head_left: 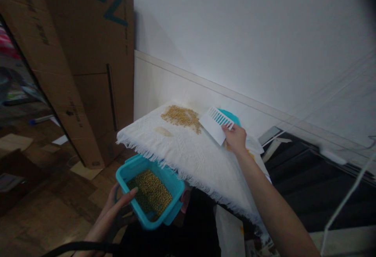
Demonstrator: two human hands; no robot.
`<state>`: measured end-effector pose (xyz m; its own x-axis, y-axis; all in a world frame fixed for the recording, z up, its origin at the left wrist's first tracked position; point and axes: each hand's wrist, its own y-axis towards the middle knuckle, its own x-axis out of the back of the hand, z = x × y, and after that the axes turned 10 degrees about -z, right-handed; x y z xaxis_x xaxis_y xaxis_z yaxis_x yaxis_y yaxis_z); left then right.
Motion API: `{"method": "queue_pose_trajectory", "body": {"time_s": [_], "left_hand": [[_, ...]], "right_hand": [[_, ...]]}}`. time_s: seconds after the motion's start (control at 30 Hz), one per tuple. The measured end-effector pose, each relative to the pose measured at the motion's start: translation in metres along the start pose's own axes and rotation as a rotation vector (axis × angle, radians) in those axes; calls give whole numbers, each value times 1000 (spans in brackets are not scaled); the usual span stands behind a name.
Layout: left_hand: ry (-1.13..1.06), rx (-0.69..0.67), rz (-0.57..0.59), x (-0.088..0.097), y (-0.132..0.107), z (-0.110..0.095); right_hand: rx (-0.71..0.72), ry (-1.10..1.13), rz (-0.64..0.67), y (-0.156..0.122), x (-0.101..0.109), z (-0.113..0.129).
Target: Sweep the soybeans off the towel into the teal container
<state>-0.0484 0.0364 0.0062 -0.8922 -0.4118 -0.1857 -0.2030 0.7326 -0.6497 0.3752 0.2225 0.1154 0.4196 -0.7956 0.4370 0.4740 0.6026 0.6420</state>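
Note:
My left hand (123, 200) grips a turquoise plastic box (179, 188) by its left side, thumb over the rim. Inside it lies a layer of yellowish soybeans (152, 192). The box is held just below the front edge of a table with a white fringed cloth (188, 151). A pile of soybeans (182, 117) is spread on the cloth near the back. In my right hand (235, 136) is a flat white slotted scraper (216, 126), pinched at its slotted end. Its far edge is close to the right side of the pile; whether it touches any beans I cannot tell.
Behind the scraper a turquoise round object (230, 116) is partly hidden. A small beige patch (163, 132) lies on the cloth. A tall cardboard box (88, 53) stands at the left, a white wall (249, 34) behind, and a black surface with white cables (302, 163) at the right.

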Motion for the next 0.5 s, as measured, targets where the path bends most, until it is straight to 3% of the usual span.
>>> {"method": "queue_pose_trajectory", "body": {"time_s": [0.1, 0.27, 0.5], "left_hand": [[3, -5, -2, 0, 1, 1], [12, -26, -10, 1, 2, 2], [18, -36, -4, 4, 4, 3]], "right_hand": [[153, -226, -6, -2, -3, 3], [222, -519, 124, -19, -22, 11], [285, -580, 154, -44, -33, 20]]}}
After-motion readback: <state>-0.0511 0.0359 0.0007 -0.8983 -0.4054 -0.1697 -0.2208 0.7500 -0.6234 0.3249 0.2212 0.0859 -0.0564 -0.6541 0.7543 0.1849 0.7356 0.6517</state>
